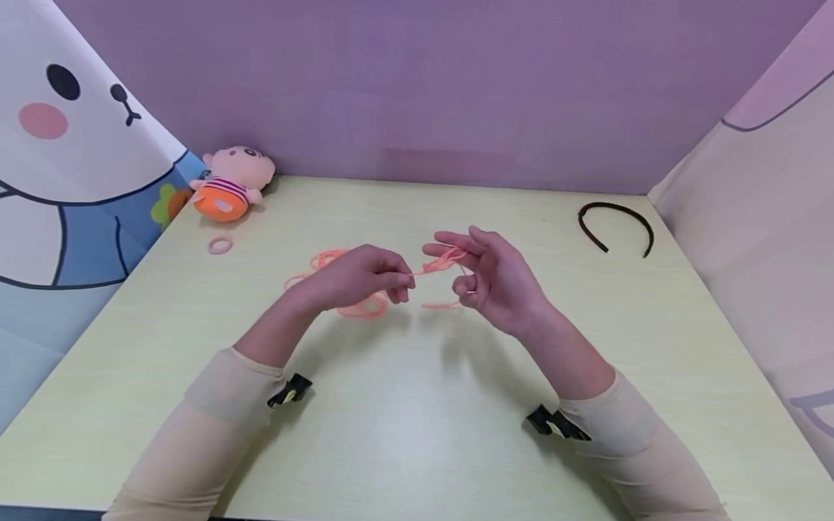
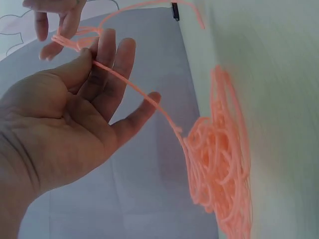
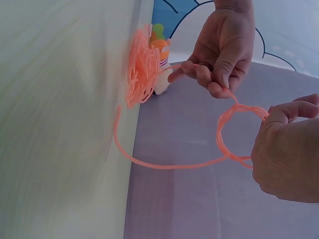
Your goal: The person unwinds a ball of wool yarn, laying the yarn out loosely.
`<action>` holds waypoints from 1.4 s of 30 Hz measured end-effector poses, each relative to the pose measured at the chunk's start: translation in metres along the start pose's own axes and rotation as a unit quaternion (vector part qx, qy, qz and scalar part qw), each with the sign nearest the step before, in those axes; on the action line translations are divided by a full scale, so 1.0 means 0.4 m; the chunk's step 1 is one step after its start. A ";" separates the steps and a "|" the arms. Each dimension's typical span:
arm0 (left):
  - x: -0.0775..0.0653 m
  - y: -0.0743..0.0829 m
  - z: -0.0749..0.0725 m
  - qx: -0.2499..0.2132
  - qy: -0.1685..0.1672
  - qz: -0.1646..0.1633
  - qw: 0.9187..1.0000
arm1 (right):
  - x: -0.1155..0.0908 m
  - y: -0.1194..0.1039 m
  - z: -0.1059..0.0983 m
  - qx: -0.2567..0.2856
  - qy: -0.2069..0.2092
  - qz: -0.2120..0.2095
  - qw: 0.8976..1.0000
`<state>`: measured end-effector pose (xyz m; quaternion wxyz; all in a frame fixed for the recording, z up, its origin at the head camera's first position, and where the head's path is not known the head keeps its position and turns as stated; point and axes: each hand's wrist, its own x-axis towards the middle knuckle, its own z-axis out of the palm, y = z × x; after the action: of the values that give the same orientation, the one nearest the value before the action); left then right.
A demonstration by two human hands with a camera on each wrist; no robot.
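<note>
In the head view my left hand (image 1: 361,278) pinches a strand of coral-orange yarn (image 2: 132,83) between thumb and fingertips. The strand runs back to a loose, tangled heap of the same yarn (image 3: 143,69) on the table, behind my left hand. My right hand (image 1: 502,282) is a short way to the right, holding several loops of yarn (image 1: 444,259) about its fingers. Some of its fingers stretch out and others bend in. From these loops a loose tail (image 3: 169,167) curves down towards the table. Part of the right hand's grip is hidden.
A plush doll (image 1: 231,184) in orange and stripes sits at the back left corner, with a pink ring (image 1: 220,245) in front of it. A dark headband (image 1: 617,207) lies at the back right. Printed cloth and a purple backdrop (image 1: 417,94) enclose the pale table (image 1: 404,434).
</note>
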<state>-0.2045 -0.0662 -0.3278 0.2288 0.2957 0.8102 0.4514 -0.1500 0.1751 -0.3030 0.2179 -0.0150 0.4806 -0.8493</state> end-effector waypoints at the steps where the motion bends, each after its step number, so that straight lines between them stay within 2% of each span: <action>1: 0.000 -0.001 -0.001 0.000 0.001 -0.004 1.000 | 0.000 0.000 -0.001 0.001 0.000 0.000 1.000; 9: 0.001 -0.036 -0.025 0.018 -0.002 -0.034 0.999 | 0.000 -0.003 0.002 0.012 0.005 -0.002 1.000; 15: -0.012 -0.058 -0.071 0.067 0.044 -0.076 0.994 | 0.000 -0.005 0.000 0.017 -0.004 0.002 1.000; 21: -0.027 -0.063 -0.112 0.069 0.106 -0.103 0.987 | -0.001 -0.006 0.002 0.015 -0.010 0.010 1.000; 28: -0.038 -0.061 -0.132 0.032 0.204 -0.114 0.972 | 0.002 -0.003 0.004 -0.001 0.000 0.012 1.000; 35: -0.053 -0.051 -0.146 0.001 0.316 -0.100 0.943 | 0.003 -0.005 0.003 -0.037 0.031 0.009 0.999; 39: -0.057 -0.055 -0.153 -0.005 0.343 -0.104 0.934 | 0.002 -0.005 0.001 -0.036 0.033 0.008 0.999; 42: -0.055 -0.060 -0.154 0.019 0.328 -0.117 0.937 | 0.000 -0.004 -0.002 -0.031 0.030 0.008 0.999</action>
<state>-0.2344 -0.1281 -0.3161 -0.0044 0.0382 0.8777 0.4777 -0.1508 0.1764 -0.3021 0.2101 0.0074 0.5133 -0.8321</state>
